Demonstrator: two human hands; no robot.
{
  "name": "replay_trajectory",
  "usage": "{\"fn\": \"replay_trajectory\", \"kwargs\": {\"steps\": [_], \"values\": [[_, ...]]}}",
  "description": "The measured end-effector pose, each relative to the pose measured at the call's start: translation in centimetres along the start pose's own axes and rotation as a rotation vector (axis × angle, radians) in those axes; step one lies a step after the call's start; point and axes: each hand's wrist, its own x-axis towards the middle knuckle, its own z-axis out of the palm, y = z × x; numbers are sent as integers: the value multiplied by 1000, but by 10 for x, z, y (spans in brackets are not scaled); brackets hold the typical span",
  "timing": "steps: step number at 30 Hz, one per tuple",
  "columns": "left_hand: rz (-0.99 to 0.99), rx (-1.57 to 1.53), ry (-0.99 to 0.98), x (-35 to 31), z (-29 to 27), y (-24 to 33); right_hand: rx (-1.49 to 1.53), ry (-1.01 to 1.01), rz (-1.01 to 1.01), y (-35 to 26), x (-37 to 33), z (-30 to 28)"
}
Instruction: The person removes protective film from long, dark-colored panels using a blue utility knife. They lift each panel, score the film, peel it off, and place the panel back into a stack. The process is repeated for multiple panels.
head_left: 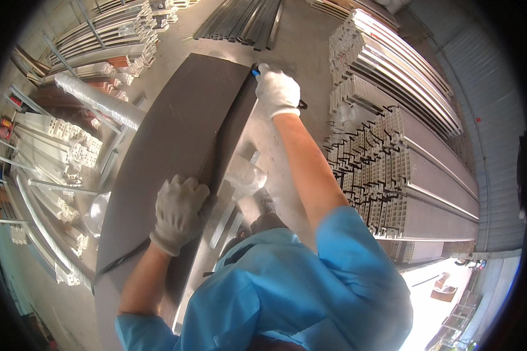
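Observation:
A long dark brown panel (170, 134) lies in front of me, running from lower left to upper right. My left hand (178, 210), in a white work glove, presses flat on the panel's near part beside a straight cut line. My right hand (277, 90), also gloved, is stretched out to the panel's far end and is closed around a small tool with a blue tip (255, 72) at the panel's edge. A thin dark strip (120, 263) hangs off the panel below my left hand.
Stacks of grey aluminium profiles (404, 175) fill the right side. White and silver profiles (58, 146) lie at the left, with a foil-wrapped roll (96, 99). More profiles (246, 20) lie on the concrete floor ahead. Metal bars (225, 216) sit under the panel.

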Motion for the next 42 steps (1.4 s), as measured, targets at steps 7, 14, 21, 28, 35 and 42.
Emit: {"fn": "replay_trajectory", "kwargs": {"steps": [7, 14, 21, 28, 35, 42], "values": [[3, -1, 22, -4, 4, -1, -69, -196, -114, -19, -23, -32], [47, 46, 34, -3, 7, 1, -32, -300, -420, -58, -131, -79], [-324, 86, -80, -29, -24, 10, 53, -286, -467, -49, -120, -75], [-559, 69, 183, -196, -105, 21, 84, -212, -429, -52, -125, -69], [-479, 171, 135, -281, -111, 69, 37, -234, -324, -64, -137, -73], [-335, 120, 72, -282, -111, 64, -22, -287, -197, -82, -141, -84]]}}
